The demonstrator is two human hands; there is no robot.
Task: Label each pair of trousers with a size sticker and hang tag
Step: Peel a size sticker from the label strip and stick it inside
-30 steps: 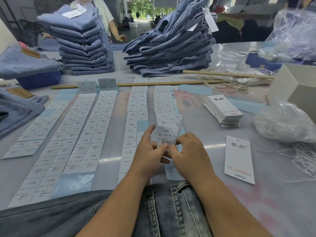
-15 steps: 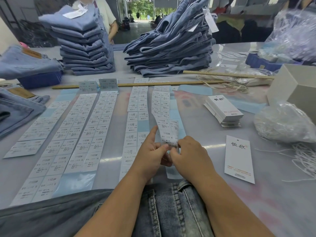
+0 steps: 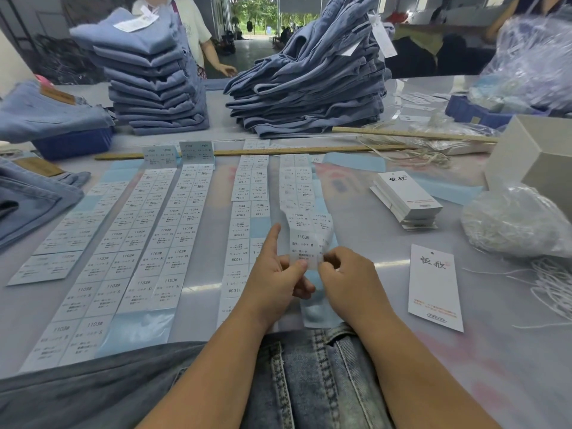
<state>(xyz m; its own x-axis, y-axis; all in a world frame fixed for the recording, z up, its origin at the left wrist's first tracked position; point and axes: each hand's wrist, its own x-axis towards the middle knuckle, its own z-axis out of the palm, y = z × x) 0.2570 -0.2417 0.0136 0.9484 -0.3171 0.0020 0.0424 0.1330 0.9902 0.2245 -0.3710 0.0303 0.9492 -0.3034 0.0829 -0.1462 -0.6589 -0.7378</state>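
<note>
My left hand (image 3: 275, 275) and my right hand (image 3: 348, 274) meet over the table's middle, both pinching the lifted near end of a strip of size stickers (image 3: 301, 218). A sticker marked 1103# M (image 3: 305, 247) curls up between the fingertips, and my left index finger points away. A pair of blue jeans (image 3: 312, 376) lies at the near edge under my forearms. One white hang tag (image 3: 433, 286) lies flat to the right of my right hand.
Several more sticker strips (image 3: 145, 243) lie to the left. A stack of hang tags (image 3: 407, 199), white strings (image 3: 551, 283), a plastic bag (image 3: 510, 221) and a white box (image 3: 532, 159) are at the right. Two piles of folded jeans (image 3: 309, 88) and a wooden ruler (image 3: 272, 151) sit behind; a person stands beyond.
Both hands stay at the strip's end and keep working the sticker; the lifted strip end has shifted slightly between the fingers.
</note>
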